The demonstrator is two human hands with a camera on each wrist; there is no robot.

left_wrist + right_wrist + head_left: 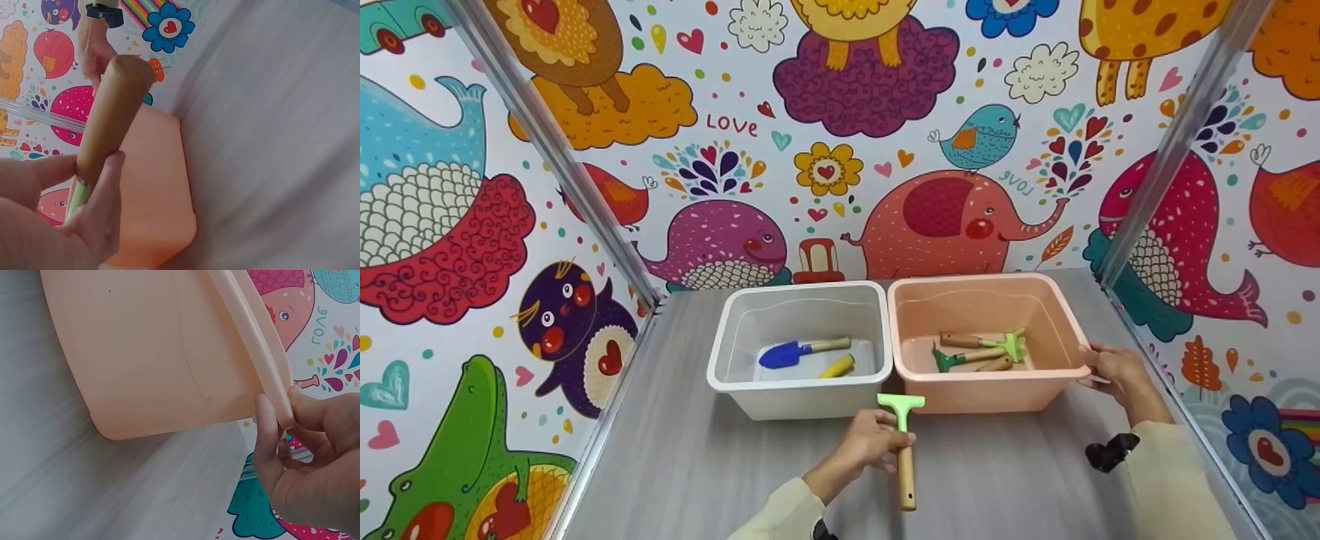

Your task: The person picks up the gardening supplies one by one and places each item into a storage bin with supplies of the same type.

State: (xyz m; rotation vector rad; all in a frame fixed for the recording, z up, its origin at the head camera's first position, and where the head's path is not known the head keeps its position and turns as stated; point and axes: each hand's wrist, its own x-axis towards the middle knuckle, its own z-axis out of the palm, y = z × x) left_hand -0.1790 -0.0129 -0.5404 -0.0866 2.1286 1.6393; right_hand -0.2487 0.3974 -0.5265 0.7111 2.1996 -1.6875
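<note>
My left hand [874,442] pinches a small garden hoe [906,457] between thumb and fingers. Its light green T-shaped head points towards the bins and its wooden handle towards me. In the left wrist view the handle [118,107] rises past the fingertips. My right hand [1121,371] grips the rim of the peach plastic bin [982,394] near its front right corner; the right wrist view shows thumb and fingers on either side of the rim [253,337]. Inside that bin lie a light green rake [1015,346], a dark green rake [949,360] and another wooden handle [996,364].
Left of the peach bin, a white bin [802,401] stands close against it. It holds a blue trowel [784,354] and a yellow-ended tool [837,366]. Both bins sit on a grey wood-grain table [682,450], enclosed by cartoon-printed walls with metal corner strips [611,420].
</note>
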